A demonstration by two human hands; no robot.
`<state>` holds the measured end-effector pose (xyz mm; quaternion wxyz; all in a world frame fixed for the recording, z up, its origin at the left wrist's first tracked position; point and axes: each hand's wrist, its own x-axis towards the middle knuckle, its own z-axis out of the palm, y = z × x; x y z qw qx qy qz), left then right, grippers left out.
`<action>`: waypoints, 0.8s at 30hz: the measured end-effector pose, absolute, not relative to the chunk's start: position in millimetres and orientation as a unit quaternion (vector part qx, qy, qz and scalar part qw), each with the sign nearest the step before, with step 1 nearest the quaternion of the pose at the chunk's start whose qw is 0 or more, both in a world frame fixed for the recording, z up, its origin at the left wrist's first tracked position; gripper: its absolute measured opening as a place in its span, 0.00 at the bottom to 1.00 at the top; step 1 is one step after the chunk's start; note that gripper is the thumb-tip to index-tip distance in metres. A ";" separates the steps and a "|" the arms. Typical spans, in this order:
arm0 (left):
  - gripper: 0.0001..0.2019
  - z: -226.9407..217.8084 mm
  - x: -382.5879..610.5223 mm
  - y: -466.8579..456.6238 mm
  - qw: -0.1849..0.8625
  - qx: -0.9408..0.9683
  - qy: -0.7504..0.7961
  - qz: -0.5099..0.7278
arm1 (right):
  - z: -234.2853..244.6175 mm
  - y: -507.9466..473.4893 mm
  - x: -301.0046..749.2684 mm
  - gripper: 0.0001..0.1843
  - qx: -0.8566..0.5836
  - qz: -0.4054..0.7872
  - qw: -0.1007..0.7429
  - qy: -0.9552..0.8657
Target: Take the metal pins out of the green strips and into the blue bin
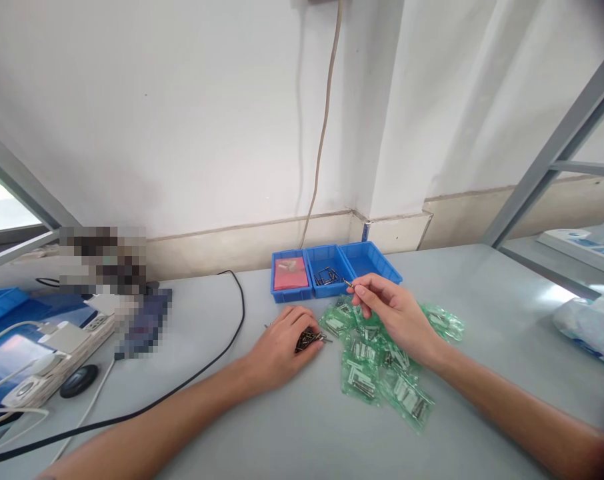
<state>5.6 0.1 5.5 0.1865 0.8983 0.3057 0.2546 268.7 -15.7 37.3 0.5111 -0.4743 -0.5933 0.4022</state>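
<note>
My right hand point(385, 303) is in the air, thumb and fingers pinching a small metal pin point(349, 284) near the front edge of the blue bins. On the table, my left hand point(287, 343) curls around a pile of small dark metal pins point(307, 339), its fingers partly covering them. Several green plastic bags point(362, 380) with metal pins and pale pieces inside lie overlapping beneath and in front of my right hand. The middle blue bin point(327, 291) holds some loose dark pins.
Behind the hands, the left blue bin point(291, 293) contains a pink packet point(289, 275), beside the right blue bin point(372, 262). A black cable point(202, 370) crosses the grey table point(312, 440) on the left. There, a power strip point(47, 370) stands by a dark round object point(79, 381).
</note>
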 end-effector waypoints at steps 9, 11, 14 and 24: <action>0.05 4.2 5.2 -0.2 0.192 0.896 0.302 0.262 | 35.0 -15.2 269.6 0.18 -0.473 0.401 0.509 -0.597; 0.05 4.3 5.3 -0.4 0.193 0.896 0.299 0.265 | 35.1 -15.9 269.8 0.18 -0.473 0.399 0.509 -0.598; 0.08 4.8 5.5 -0.8 0.192 0.897 0.298 0.265 | 35.9 -17.2 269.6 0.18 -0.477 0.397 0.506 -0.599; 0.09 4.9 5.4 -1.0 0.179 0.897 0.318 0.249 | 35.9 -17.1 268.9 0.17 -0.476 0.397 0.508 -0.598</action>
